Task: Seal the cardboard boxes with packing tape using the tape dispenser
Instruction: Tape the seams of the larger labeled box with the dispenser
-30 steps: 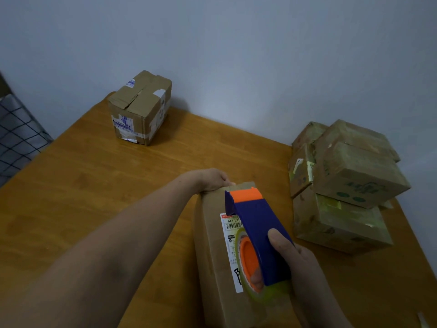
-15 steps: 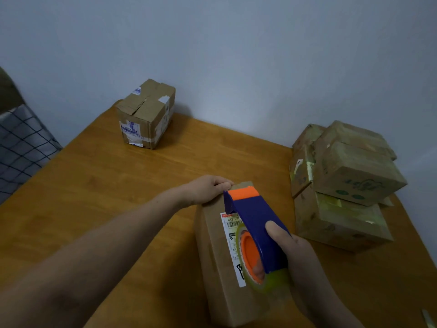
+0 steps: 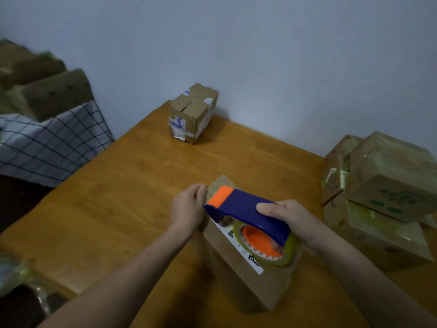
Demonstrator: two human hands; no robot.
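Two hands on the long brown cardboard box (image 3: pixel 238 268) near the front edge of the wooden desk (image 3: pixel 118 209): left hand (image 3: pixel 186 210) curls its fingers over the box's far end, right hand (image 3: pixel 290 217) grips the blue-and-orange plastic tape dispenser (image 3: pixel 246 209) on its top. Step looks like anchoring tape at that end; next needs a firm pull back along the top.

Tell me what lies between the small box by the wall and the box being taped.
Nothing: the head view shows only bare table top between small box and the box being taped.
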